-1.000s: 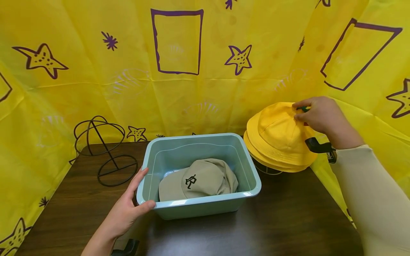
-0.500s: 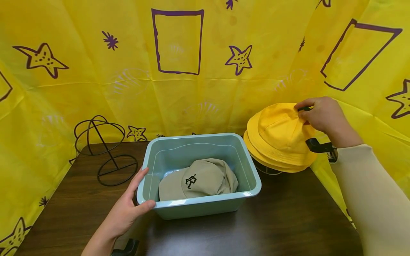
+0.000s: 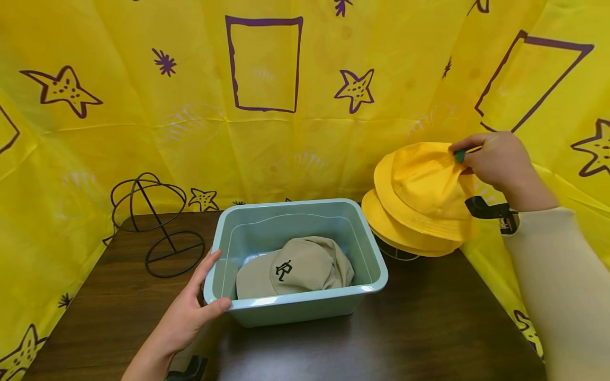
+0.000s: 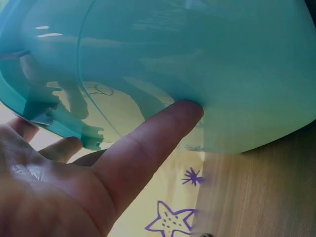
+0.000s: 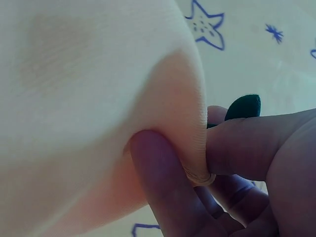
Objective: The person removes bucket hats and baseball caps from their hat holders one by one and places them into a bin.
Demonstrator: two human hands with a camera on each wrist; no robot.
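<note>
My right hand [image 3: 500,164] pinches the crown of a yellow bucket hat [image 3: 429,185] at the right. The hat hangs tilted, its brim raised from the other yellow hats [image 3: 405,238] below. In the right wrist view, thumb and fingertips press its pale-looking cloth [image 5: 89,98], beside a small green tab [image 5: 244,106]. My left hand [image 3: 190,307] grips the left front corner of a blue-green plastic basin [image 3: 295,312], thumb over the front rim. One straight finger [image 4: 153,138] presses its outer wall in the left wrist view. Inside lies a beige baseball cap [image 3: 305,267] with a black emblem.
At the left back stands a black wire hat stand [image 3: 162,227]. Another stand's wire base [image 3: 400,255] shows below the yellow hats. Yellow patterned cloth [image 3: 262,148] rises behind and at both sides of the dark wooden table [image 3: 419,328].
My right hand has moved up and to the right. The top yellow hat has lifted and tilted with it, opening a gap over the lower hats. The left hand and basin stay put.
</note>
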